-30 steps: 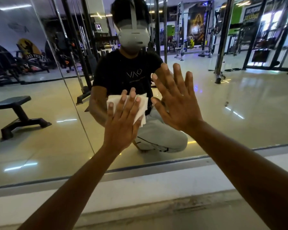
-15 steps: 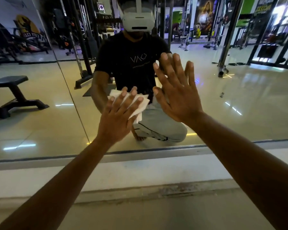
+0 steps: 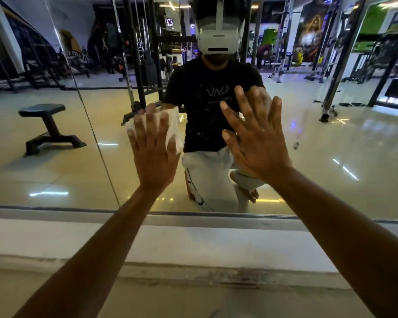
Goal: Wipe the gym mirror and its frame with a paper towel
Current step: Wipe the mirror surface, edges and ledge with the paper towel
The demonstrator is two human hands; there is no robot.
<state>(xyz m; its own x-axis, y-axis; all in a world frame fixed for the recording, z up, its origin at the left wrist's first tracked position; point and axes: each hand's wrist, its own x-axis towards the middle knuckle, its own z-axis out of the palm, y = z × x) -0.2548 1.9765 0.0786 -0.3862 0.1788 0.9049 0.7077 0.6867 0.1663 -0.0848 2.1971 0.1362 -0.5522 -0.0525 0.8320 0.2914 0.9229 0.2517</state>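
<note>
The gym mirror (image 3: 331, 157) fills the upper part of the view, and its grey bottom frame (image 3: 193, 220) runs across the middle. My left hand (image 3: 154, 154) lies flat on the glass with fingers spread, pressing a crumpled white paper towel (image 3: 174, 128) against it. The towel shows above and to the right of the fingers; the rest is hidden under the palm. My right hand (image 3: 255, 138) rests flat on the glass to the right, fingers apart, holding nothing.
Below the frame comes a white wall strip (image 3: 193, 246), then a worn floor edge (image 3: 216, 275). A vertical seam between mirror panels (image 3: 94, 138) runs left of my left hand. The glass reflects a kneeling person, a black bench (image 3: 48, 127) and gym machines.
My left hand has slid the paper towel to the left across the glass, and the towel has bunched up. My right hand has stayed pressed in place.
</note>
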